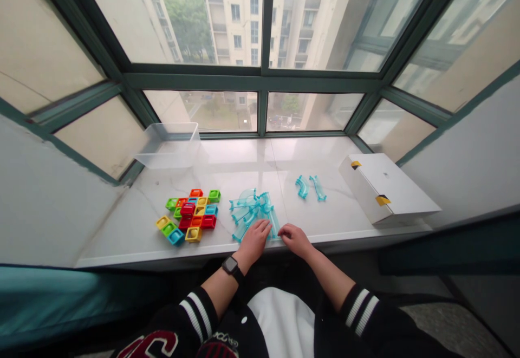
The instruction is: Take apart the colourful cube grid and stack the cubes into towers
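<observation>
A heap of translucent blue toy track pieces [254,205] lies on the sill in front of me. My left hand [257,237], with a dark watch on its wrist, rests over the heap's near edge, fingers laid out across the pieces. At the heap's near right corner, the curled fingers of my right hand [297,240] pinch the end of a straight translucent blue track piece [274,219]. Two separate pieces lie beyond my right hand: a curved track piece [301,186] and a narrower track piece [318,188].
Colourful hollow blocks [197,212] form a cluster on the left. Behind them stands a clear plastic bin [170,152]. A white box [388,184] with yellow-black tabs occupies the right side. The marble sill [134,228] ends just before my body; windows enclose its far side.
</observation>
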### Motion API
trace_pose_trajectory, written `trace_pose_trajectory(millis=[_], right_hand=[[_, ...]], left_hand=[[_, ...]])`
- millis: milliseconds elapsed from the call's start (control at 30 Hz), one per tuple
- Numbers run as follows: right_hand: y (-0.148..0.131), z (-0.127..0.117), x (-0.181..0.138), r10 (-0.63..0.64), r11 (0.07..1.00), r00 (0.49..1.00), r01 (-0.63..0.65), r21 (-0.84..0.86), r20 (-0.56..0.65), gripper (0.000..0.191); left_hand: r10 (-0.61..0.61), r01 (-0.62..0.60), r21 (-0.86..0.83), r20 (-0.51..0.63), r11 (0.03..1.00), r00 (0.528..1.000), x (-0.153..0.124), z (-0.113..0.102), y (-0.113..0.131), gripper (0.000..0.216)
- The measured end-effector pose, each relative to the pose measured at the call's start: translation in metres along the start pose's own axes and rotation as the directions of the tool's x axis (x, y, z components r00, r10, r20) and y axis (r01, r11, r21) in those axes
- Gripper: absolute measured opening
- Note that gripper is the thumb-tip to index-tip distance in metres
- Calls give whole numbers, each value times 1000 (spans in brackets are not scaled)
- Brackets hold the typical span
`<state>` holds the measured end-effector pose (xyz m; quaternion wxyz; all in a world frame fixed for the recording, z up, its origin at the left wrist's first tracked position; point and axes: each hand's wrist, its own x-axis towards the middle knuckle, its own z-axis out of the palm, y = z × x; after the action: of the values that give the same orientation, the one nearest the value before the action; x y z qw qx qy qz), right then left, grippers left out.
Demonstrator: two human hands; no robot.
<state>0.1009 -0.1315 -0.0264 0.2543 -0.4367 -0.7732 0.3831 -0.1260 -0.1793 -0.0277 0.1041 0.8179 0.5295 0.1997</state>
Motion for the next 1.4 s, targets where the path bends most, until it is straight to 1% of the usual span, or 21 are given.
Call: trace_pose_trajectory(millis=[200,267,333,467,633,733,800,900,967,1033,1133,1200,1300,1400], right_hand=[[6,-9,-6,81,997,995,-81,8,-52,25],[11,-12,-9,119,992,990,-115,59,-81,23],[15,-16,-12,181,975,977,-164,146,-111,22],[17,-24,-13,322,891,940,-260,371,-113,19],[8,-32,-10,428,762,899,-300,574,-97,19],[5,-31,-8,460,694,885,-310,650,-70,19],[4,-29,-7,452,687,890,-303,661,-62,18],[4,-26,-7,411,736,908,-277,617,-84,18],[4,-24,-7,377,792,919,-256,554,-116,20],[3,-22,-7,340,855,926,-230,464,-167,21],[-2,-23,-5,244,942,935,-165,293,-258,19],[-6,-25,-4,166,975,942,-114,190,-291,19],[-10,-29,2,90,994,947,-67,83,-307,20],[-6,-33,13,56,998,946,-52,22,-319,21]], left_hand=[[-66,67,20,-38,998,997,-3,0,-10,59],[-83,83,12,-41,996,996,-3,-1,-12,59],[-102,102,9,-38,995,994,-3,-3,-12,59],[-141,141,28,-10,990,990,-1,-8,-11,63],[-175,174,37,25,984,984,-1,-16,-3,62],[-163,163,-22,8,986,987,0,-26,5,55],[-166,161,-115,-30,980,986,2,-35,13,50],[-214,183,-309,-69,933,974,7,-49,28,43],[-250,202,-435,-55,877,967,12,-54,40,39],[-264,210,-526,-30,825,964,15,-54,51,39],[-254,205,-580,-3,788,967,17,-42,61,44],[-255,210,-597,8,774,967,17,-31,64,47],[-296,248,-652,39,716,955,20,-15,62,48],[-352,307,-732,99,608,931,31,-3,56,52]])
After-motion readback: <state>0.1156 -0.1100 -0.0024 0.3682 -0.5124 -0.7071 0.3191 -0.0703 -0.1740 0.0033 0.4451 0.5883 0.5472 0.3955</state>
